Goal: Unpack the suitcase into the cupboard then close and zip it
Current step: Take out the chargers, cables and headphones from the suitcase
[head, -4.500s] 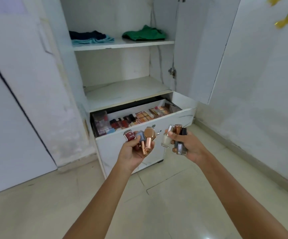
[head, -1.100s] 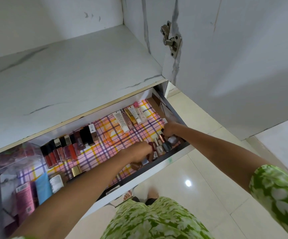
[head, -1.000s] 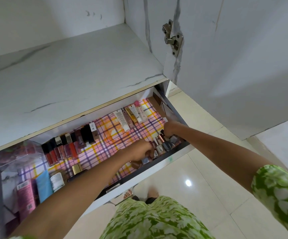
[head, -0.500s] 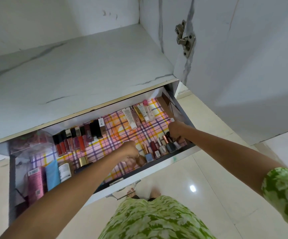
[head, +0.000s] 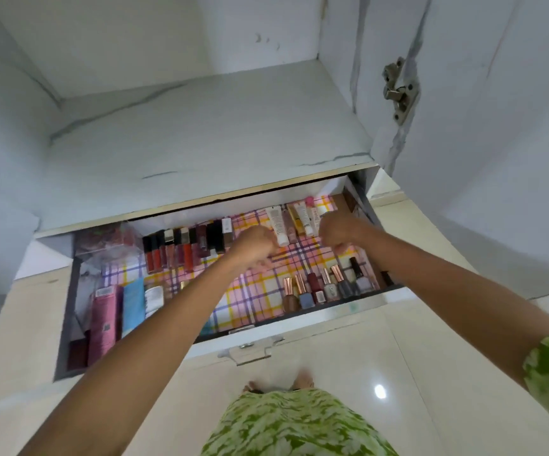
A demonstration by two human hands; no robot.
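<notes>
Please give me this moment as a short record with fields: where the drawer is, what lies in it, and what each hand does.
drawer: open, lined with checked paper
front right: row of nail polish bottles, upright along the front wall
back left: row of lip colour tubes
back right: cream tubes lying flat
front left: pink box and blue tube
left hand: above the drawer, fingers curled, holds nothing visible
right hand: above the drawer, fingers curled, holds nothing visible
shelf above: bare white board
</notes>
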